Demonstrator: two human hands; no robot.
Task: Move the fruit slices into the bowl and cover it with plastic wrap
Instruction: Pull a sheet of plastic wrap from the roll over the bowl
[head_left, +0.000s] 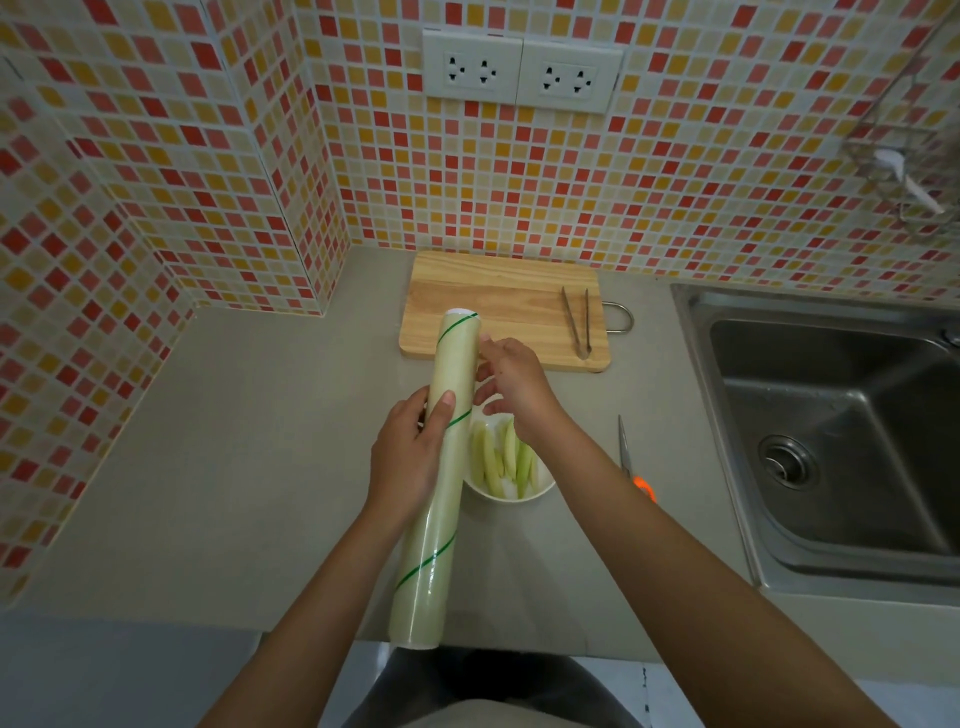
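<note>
A white bowl (511, 493) on the grey bench (249, 441) holds pale green fruit slices (498, 460) standing on end against one another; the bowl sits just beneath the right-hand fingers and beside the left thumb. The left hand (410, 457) grasps a long roll of plastic wrap (441, 467) about its middle, thumb (441, 415) laid over the top and the remaining fingers curled behind it, so that the roll is held above the bench, slanting from the bench's near edge toward the cutting board. The right hand (511, 387) hovers over the bowl with its fingers (485, 371) loosely spread, the tips touching the side of the roll just beyond the left thumb; whether they pinch a free edge of film cannot be told. Beyond the fingers lies a wooden cutting board (498, 306) bearing metal tongs (576, 322). Scissors (631, 460) with an orange handle lie on the bench to the right of the right wrist, and a steel sink (841, 415) lies farther right.
</note>
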